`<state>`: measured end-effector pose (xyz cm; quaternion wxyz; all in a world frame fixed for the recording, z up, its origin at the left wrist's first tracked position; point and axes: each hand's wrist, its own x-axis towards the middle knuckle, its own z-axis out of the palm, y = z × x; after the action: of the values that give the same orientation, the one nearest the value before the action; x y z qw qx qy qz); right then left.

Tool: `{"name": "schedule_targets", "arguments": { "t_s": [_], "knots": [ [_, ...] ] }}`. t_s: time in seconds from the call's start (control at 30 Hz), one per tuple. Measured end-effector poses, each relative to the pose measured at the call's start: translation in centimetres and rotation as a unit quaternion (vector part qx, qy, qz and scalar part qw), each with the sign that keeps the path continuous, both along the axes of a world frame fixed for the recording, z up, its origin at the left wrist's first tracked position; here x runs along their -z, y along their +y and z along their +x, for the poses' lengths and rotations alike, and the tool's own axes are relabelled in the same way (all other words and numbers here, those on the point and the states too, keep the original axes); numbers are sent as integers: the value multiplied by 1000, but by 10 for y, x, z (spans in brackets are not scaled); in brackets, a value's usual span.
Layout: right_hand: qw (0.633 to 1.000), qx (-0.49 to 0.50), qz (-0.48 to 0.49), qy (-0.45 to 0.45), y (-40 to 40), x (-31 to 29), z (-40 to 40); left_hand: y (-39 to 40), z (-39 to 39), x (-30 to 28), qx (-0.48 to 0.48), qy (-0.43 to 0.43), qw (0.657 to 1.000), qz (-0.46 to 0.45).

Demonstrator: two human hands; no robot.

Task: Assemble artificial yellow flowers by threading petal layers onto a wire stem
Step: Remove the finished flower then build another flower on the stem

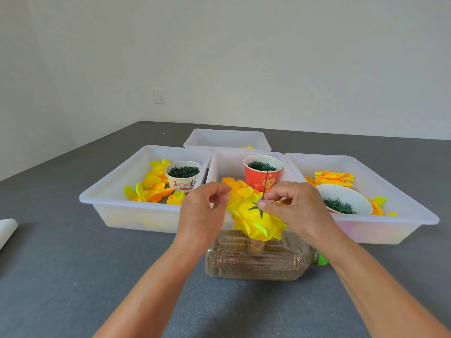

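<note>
— What are your hands doing?

— My right hand pinches the thin dark wire stem between thumb and forefinger, just above the yellow flower. The wire stands nearly upright, rising in front of the red cup. My left hand hovers just left of the flower with its fingers loosely curled, thumb and fingertips close together; I cannot tell whether it holds anything.

— And the flower itself?

— It sits face down on the wire, its green star-shaped calyx on top, right under my right thumb. Below it lies a clear plastic bottle on its side, filled with brownish grains, its green cap pointing right. The flower is above a cut opening in the bottle's upper side.

— What lies beyond?

— Three white trays side by side on the grey table. The left tray holds loose yellow-orange petals and a white paper cup of dark green pieces. The middle tray holds the red cup, also with green pieces, and more petals. The right tray holds a flat pile of orange petals and a white bowl of green leaf-like pieces. A fourth tray sits farther back, a bit of yellow showing in it. A wall socket is on the far wall.
</note>
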<state>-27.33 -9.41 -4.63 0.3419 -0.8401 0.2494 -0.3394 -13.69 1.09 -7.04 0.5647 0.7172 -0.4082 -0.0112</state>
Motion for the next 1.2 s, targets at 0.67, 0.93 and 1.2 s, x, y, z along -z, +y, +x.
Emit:
{"name": "schedule_targets", "arguments": {
  "t_s": [0.67,0.93,1.2],
  "knots": [
    [999,12,30,-31,-1,-4,-3,-11,-31,28,88,183,979,-18],
    [1000,10,3,-16,-2,-6,-1,-15,-24,35,79,122,989,7],
    [1000,-9,13,-24,-5,-18,0,-12,-21,39,72,51,994,58]
  ]
}}
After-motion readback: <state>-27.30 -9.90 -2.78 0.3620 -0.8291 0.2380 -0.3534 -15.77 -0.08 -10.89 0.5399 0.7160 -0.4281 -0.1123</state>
